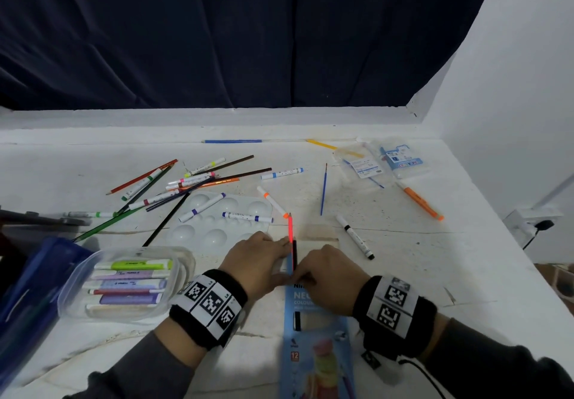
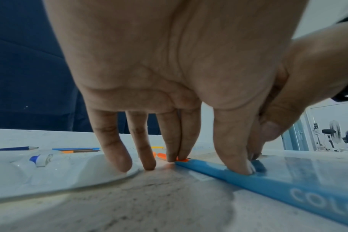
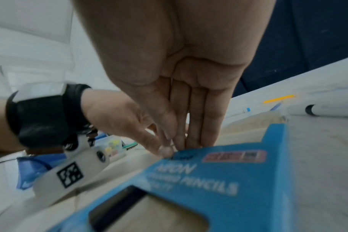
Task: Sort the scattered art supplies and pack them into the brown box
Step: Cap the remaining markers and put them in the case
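Both hands' straight fingers [image 2: 234,150] on the blue pencil box [image 1: 313,346], neon pencil [image 1: 290,228] half inside

One palette [image 1: 217,231], two hands.

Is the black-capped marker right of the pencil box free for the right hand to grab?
Probably yes: the marker lies alone on bare table, but the right hand is busy at the pencil box.
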Motion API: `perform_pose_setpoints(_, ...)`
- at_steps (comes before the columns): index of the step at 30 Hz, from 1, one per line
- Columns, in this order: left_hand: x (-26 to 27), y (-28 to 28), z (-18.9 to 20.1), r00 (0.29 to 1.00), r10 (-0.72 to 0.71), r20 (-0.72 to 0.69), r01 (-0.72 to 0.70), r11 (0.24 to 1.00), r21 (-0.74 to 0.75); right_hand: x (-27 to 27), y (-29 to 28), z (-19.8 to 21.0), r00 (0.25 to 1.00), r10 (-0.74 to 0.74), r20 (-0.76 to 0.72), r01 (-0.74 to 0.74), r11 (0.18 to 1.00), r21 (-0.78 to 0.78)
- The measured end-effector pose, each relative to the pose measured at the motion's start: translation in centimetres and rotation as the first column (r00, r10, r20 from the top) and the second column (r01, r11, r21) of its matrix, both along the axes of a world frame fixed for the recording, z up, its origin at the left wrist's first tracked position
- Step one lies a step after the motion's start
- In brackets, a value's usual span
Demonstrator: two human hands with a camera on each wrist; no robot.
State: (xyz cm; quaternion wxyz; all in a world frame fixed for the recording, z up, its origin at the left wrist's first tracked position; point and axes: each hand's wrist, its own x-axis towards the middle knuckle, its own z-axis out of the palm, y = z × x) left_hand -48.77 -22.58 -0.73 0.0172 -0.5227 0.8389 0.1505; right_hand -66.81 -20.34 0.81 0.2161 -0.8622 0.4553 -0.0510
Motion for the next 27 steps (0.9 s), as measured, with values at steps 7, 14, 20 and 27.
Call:
perform_pose_setpoints(7,-0.3,1.2,0.7,0.999,0.018,0.047,-0.017,1.000,-0.026,-2.3,-0.7,1.0,0.952,-0.164,0.258,0.140,0.984,0.109)
perform_pose_setpoints(14,-0.2,2.9,1.2,0.994,-0.049,0.093,0.049,0.999,0.004,-6.0,1.6,-0.2,0.999,-0.019,-0.050,0.023,0.996,0.081)
perform_pose_setpoints(20,-3.0,2.2,1.9,0.984,-0.070,0.167,0.070,0.998,0.007,-8.0,0.5,-0.1,0.997,-0.075,-0.031,0.079,0.989,0.127)
perform_pose_setpoints(27,-6.8,-0.4,2.9,0.995,-0.012,0.096,0.017,0.999,-0.046,-11.9,-1.6,0.4,0.984,-0.172,-0.052,0.177,0.979,0.105)
